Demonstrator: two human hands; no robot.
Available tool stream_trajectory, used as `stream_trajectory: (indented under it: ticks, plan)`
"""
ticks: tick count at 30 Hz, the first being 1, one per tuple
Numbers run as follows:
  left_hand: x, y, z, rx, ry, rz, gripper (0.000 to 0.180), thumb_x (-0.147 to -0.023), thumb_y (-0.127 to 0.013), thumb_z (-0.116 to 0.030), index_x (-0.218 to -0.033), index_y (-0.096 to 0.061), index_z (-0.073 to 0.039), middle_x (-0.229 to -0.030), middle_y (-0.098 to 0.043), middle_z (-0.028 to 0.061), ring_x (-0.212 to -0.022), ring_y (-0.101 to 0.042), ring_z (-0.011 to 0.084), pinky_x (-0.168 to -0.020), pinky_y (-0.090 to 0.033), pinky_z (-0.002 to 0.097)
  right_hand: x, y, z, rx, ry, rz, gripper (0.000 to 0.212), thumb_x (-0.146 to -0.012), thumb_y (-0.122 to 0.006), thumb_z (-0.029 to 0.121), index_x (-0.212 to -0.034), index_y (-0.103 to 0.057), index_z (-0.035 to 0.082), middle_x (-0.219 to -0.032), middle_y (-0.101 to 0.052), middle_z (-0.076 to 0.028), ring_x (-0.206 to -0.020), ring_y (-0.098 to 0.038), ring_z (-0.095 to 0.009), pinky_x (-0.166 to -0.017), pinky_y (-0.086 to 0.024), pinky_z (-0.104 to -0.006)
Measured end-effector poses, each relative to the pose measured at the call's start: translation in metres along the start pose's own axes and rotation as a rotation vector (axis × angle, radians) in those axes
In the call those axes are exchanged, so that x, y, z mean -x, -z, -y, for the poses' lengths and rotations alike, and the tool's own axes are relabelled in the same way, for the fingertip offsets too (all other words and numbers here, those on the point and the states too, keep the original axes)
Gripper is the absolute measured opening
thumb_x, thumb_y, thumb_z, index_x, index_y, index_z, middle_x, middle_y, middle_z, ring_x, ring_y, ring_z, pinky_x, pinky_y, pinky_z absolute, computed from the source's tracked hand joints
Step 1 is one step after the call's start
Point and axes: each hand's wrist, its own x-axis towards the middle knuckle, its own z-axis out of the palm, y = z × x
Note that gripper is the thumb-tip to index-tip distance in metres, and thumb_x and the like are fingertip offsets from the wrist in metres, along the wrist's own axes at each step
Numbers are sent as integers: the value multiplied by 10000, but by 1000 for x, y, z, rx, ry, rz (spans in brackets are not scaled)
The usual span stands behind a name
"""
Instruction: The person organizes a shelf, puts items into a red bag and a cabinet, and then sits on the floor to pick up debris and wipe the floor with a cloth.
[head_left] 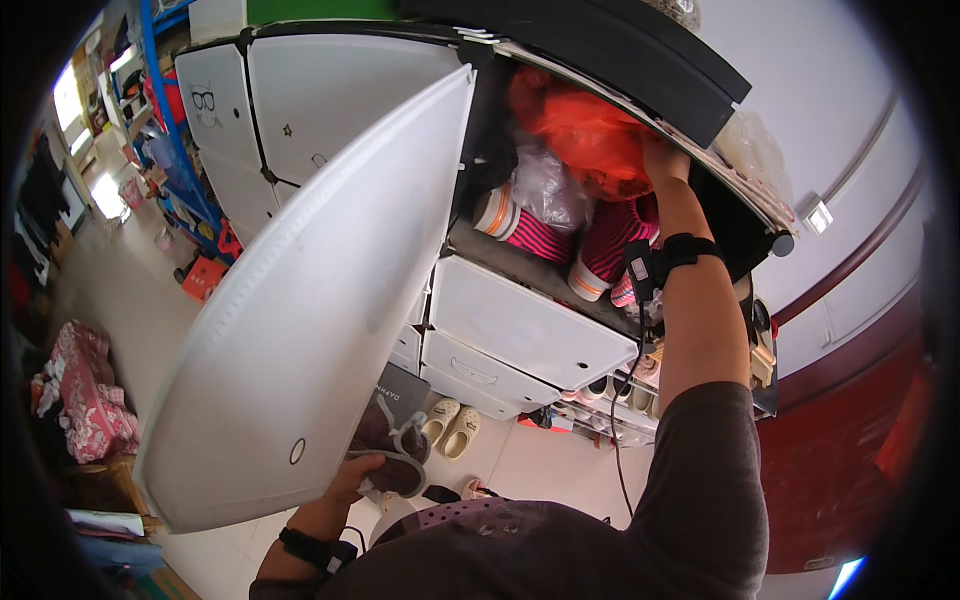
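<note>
In the head view my left hand [349, 482] is low at left of centre, its thumb closed over a pair of dark brownish sandals [385, 428] with grey straps. My right hand [664, 160] reaches into an open cabinet compartment at the upper right. It touches an orange-red plastic bag [590, 130]; its fingers are mostly hidden there. Below that bag lie a clear plastic bag [549, 188] and pink-and-black striped shoes [612, 240] with light soles. The white cabinet door [320, 280] stands swung out to the left, above my left hand.
Closed white cabinet panels [530, 315] sit under the open compartment. Cream clogs [452, 429] stand on the tiled floor beside a dark grey box [402, 392]. More shoes line a low rack [640, 395]. A black cable [621, 440] hangs near my right arm.
</note>
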Motion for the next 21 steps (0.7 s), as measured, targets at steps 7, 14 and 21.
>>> stream_trajectory:
  ticks: [7,14,21]
  plan:
    - [0,-6,4,-137,270,73,388,-724,-531,9,-1102,-446,-2,-1003,-543,132,-915,-542,236,-793,-446,353,38,31,32,-240,-198,140,342,-775,-441,271,-1032,-516,59,-1051,-487,-232,-951,-483,-354,-795,-400,-403]
    - [-39,-44,10,-236,159,18,356,-733,-522,-48,-1082,-460,-4,-959,-568,107,-827,-575,206,-707,-475,304,151,57,62,-526,174,-196,306,-651,-494,-44,-947,-521,30,-844,-503,-169,-801,-481,-339,-706,-405,-371]
    - [-89,-82,10,-160,153,150,196,-743,-519,-74,-934,-534,-34,-805,-585,67,-641,-551,129,-436,-417,245,175,80,64,-504,252,104,598,-563,-665,81,-1109,-423,58,-1086,-407,-197,-992,-406,-368,-859,-353,-399]
